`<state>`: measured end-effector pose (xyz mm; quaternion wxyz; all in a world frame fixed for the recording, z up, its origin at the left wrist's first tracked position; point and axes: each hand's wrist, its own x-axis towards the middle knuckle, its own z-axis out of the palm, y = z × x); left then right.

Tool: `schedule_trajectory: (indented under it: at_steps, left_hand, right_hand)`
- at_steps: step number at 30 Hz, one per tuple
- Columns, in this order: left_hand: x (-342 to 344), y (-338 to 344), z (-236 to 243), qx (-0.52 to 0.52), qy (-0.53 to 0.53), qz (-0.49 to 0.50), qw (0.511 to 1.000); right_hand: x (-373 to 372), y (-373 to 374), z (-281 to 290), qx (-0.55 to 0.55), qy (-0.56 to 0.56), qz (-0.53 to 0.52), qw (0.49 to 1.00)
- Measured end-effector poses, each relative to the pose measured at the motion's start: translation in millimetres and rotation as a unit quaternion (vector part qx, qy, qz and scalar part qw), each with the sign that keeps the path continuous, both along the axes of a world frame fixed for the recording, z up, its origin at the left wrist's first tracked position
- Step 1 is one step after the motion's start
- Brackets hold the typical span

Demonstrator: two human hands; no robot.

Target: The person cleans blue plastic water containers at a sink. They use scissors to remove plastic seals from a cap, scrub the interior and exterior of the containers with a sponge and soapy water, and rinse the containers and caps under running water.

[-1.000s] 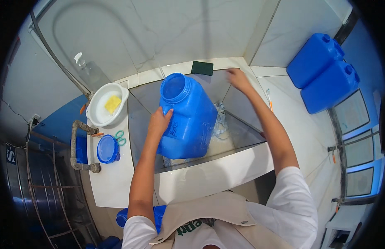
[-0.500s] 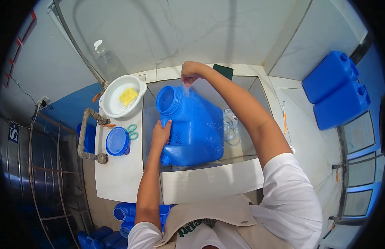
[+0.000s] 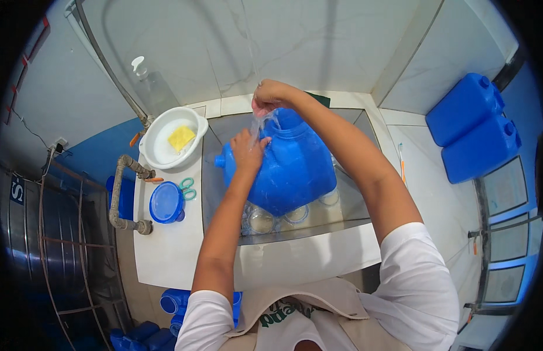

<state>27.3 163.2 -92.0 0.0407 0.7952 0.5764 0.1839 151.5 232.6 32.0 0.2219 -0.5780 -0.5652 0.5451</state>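
A large blue plastic jerry can (image 3: 295,169) is tilted over the sink, its wide uncapped mouth (image 3: 290,121) toward the far side and its small capped spout (image 3: 220,161) to the left. My left hand (image 3: 248,151) is closed round its handle. Just left of the mouth, my right hand (image 3: 268,97) has its fingers bent together under a thin stream of water (image 3: 248,41) falling from above. What those fingers hold, if anything, is hidden. Water splashes down between both hands onto the can. Several clear round containers (image 3: 261,221) lie beneath it on the sink floor (image 3: 318,217).
Left of the sink stand a white basin (image 3: 157,153) with a yellow sponge (image 3: 181,138), a blue-lidded tub (image 3: 166,202), green-handled scissors (image 3: 188,188) and a pump bottle (image 3: 154,88). A pipe (image 3: 120,190) juts at the counter's left edge. Blue jerry cans (image 3: 479,149) and a toothbrush (image 3: 402,164) are at right.
The can has turned, its mouth swinging from left to right and its spout now at the left. My left hand moved up and away with the handle; my right stays near the water stream.
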Motion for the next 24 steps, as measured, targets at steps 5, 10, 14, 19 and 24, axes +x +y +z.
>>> schedule_trajectory:
  at_steps: [5, 10, 14, 19, 24]
  left_hand:
    - [29, 5, -7, 0.146, -0.156, -0.117, 0.97]
    - [51, -20, 3, 0.232, -0.119, -0.229, 0.938]
    - [31, -9, 11, 0.175, -0.052, -0.171, 0.968]
    - [-9, 37, 18, -0.082, 0.023, -0.166, 0.983]
    - [-24, 16, 17, -0.341, -0.168, -0.14, 0.914]
  right_hand:
    - [-2, 5, -3, 0.009, 0.104, -0.069, 0.992]
    - [18, 14, -21, 0.07, 0.012, -0.05, 0.996]
    - [13, 12, -19, 0.097, -0.074, -0.014, 0.992]
    - [2, 9, -16, 0.093, -0.076, -0.011, 0.993]
    - [22, 17, -17, 0.108, -0.129, -0.005, 0.986]
